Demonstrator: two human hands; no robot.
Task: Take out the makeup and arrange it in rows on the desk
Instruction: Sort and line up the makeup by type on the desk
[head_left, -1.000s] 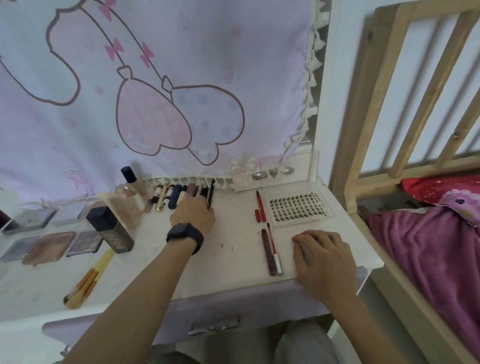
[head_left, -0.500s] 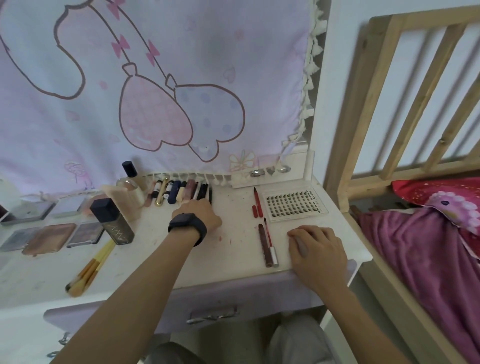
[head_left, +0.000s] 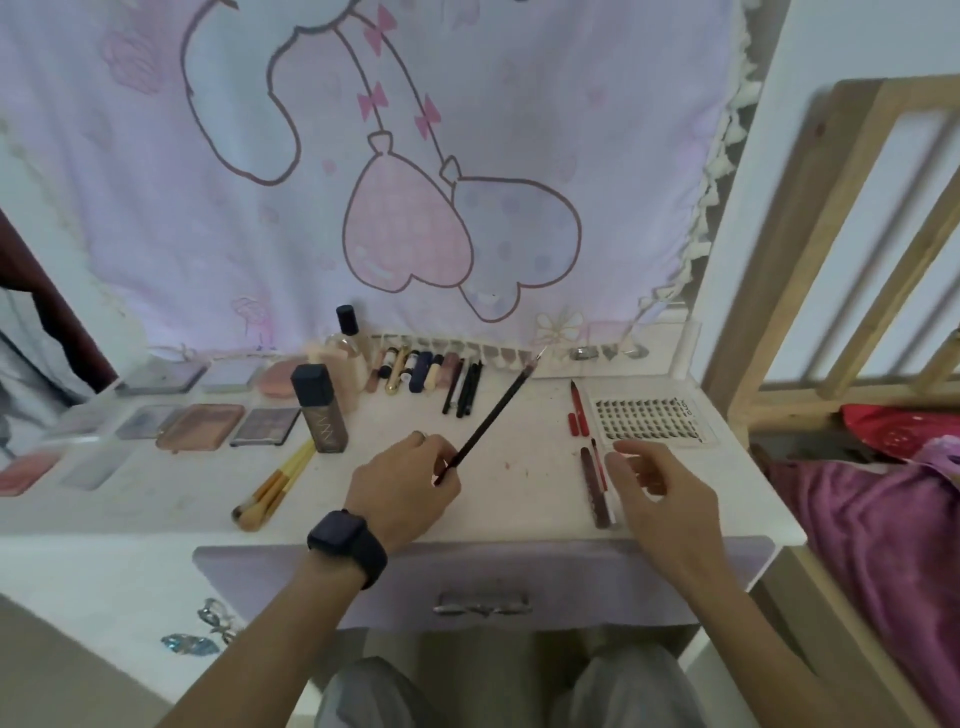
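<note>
left hand (head_left: 402, 486) pinches dark liner pencil (head_left: 491, 418), newly lifted from back-edge row (head_left: 431, 371), slanting above desk (head_left: 524, 467) middle | right hand (head_left: 660, 488) off the desk now, fingers loosely spread, empty, near right front edge | likely repositioning; rows mostly laid

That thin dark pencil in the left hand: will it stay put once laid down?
Likely rolls: the pencil looks slim and round. Probably stiff and light, since it runs straight though the left hand pinches only its lower end.
</note>
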